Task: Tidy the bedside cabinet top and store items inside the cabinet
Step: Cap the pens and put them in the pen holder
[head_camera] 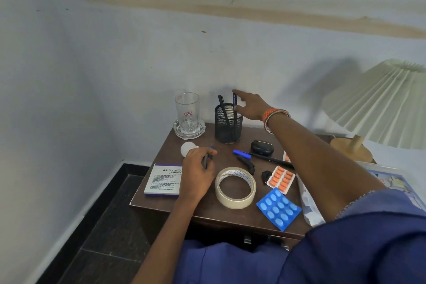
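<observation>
Left hand [197, 169] around pen [205, 161]

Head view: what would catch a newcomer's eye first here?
The right hand reaches to the back of the cabinet top, lowering a blue pen into the black mesh pen holder. The left hand holds another pen beside the tape roll, with orange and blue pill strips nearby.

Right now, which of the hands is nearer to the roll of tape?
Left. The left hand rests on the cabinet top just left of the tape roll, holding a pen. The right hand is farther back, at the mesh pen holder.
</observation>
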Motion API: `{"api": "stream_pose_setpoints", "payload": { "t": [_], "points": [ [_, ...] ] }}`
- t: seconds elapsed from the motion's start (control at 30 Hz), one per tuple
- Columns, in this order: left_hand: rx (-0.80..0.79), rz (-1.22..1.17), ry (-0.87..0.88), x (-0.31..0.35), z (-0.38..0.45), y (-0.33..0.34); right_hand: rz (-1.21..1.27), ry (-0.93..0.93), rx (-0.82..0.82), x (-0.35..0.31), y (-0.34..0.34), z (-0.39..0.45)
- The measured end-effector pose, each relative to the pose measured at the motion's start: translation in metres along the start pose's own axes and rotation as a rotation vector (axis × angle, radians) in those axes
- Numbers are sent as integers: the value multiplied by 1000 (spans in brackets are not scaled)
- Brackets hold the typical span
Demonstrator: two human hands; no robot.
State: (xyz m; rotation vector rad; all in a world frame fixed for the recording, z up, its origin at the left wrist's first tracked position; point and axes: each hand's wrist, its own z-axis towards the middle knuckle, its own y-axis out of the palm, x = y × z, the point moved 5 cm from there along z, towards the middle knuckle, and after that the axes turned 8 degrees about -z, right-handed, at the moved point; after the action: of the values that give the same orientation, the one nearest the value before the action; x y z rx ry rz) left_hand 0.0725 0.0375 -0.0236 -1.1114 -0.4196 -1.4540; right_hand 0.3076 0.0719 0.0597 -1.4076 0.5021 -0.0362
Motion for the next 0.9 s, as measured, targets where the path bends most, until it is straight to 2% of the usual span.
{"api": "stream_pose_setpoints", "payload": {
  "t": [0.13,0.2,0.27,0.33,0.4,0.43,0.47,0.57,0.67,0.77,0.9],
  "points": [
    [10,-23,-27,0,1,-1,4,7,-43,-5,-1,-3],
    [24,-32,-40,1,0,-2,29,11,-10,-10,-4,-9],
    [48,-28,-30,2,0,-4,-2,-1,114,-20,-10,-19],
    [95,-47,-23,2,0,-8,-16,-44,328,-34,-16,-35],
    [165,-151,-79,0,0,-13,52,-117,517,-52,-17,-55],
    [216,-215,-118,-2,-1,-17,81,-157,539,-62,-13,-63],
    [280,-272,-165,-5,-1,-21,89,-188,499,-71,-6,-69],
    [436,-421,-323,-18,-1,-30,7,-177,210,-87,28,-72],
    [443,-447,-349,-19,-1,-31,-23,-2,-2,-86,58,-72],
    [387,-384,-314,-13,-1,-29,-78,144,-87,-79,79,-72],
    [368,-354,-299,-14,-2,-28,-106,217,-136,-75,91,-71]
  ]
}}
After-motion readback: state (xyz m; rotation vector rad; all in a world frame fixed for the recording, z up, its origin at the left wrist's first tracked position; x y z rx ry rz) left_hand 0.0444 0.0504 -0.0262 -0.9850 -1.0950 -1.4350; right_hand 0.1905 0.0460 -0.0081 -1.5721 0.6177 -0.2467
